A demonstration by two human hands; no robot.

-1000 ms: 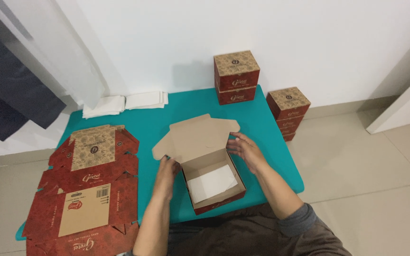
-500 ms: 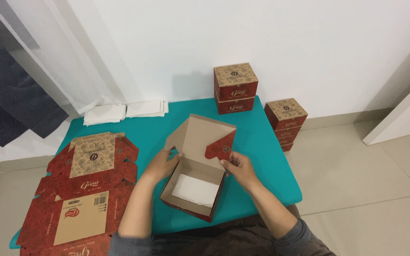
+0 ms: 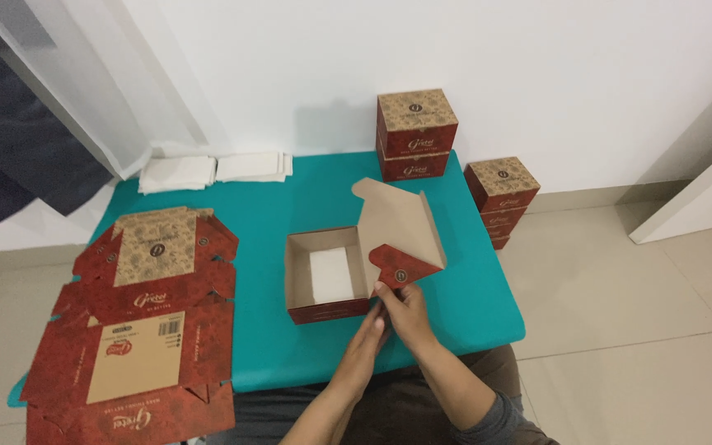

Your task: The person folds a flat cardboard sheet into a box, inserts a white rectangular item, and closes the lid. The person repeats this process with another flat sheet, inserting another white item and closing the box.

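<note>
An open red cardboard box (image 3: pixel 327 309) with brown inside walls sits mid-table, a white paper sheet (image 3: pixel 331 276) lying in its bottom. Its brown lid (image 3: pixel 397 218) stands up on the right side, with a red side flap (image 3: pixel 401 265) folded inward. My right hand (image 3: pixel 405 311) pinches the lower edge of that flap at the box's front right corner. My left hand (image 3: pixel 368 334) touches the same corner from below, fingers pressed against the red front wall.
Flat unfolded red box blanks (image 3: pixel 138 330) lie stacked at the table's left end. White folded sheets (image 3: pixel 212 169) sit at the back left. Two finished boxes (image 3: pixel 416 132) are stacked at the back; more boxes (image 3: pixel 500 198) stand on the floor right of the teal table (image 3: pixel 471 305).
The box has been turned so the lid now stands on its right side. Both hands moved from the box's sides to its front right corner, onto the red flap.
</note>
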